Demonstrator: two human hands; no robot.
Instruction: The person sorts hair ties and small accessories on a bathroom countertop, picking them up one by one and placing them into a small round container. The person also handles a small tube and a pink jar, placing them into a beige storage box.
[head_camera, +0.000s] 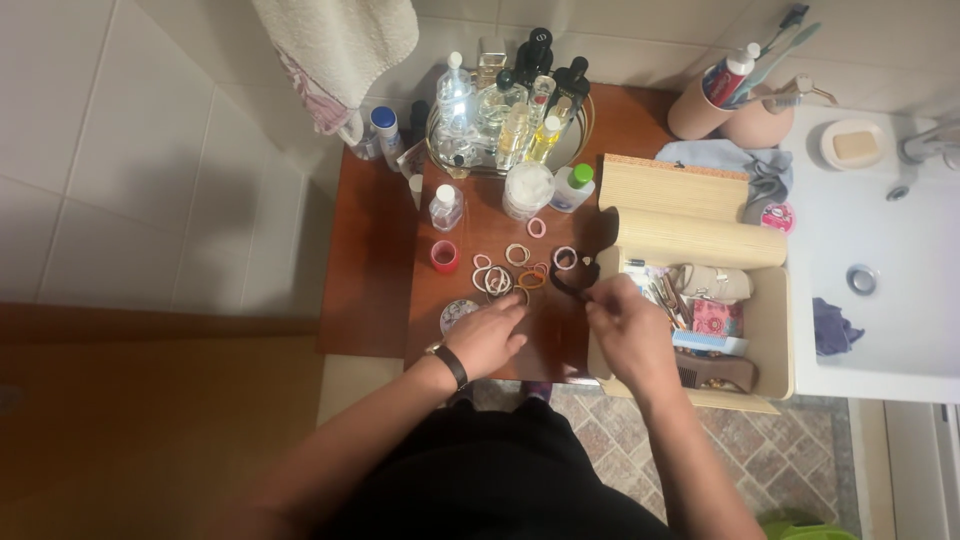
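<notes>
My left hand (489, 334), with a watch on its wrist, rests palm down on the brown counter (380, 270), fingertips touching a cluster of hair ties (510, 272) in white, orange and pink. My right hand (628, 325) pinches a black hair tie (571, 281) at the left edge of an open beige box (768, 330). The box holds a comb, a pink packet, a beige pouch and small items.
A round tray of bottles (510, 120) stands at the back. A small red cap (445, 256), a jar (527, 189) and small bottles sit nearby. A towel (335, 50) hangs above. A white sink (880, 260) with a toothbrush cup (700, 105) lies right.
</notes>
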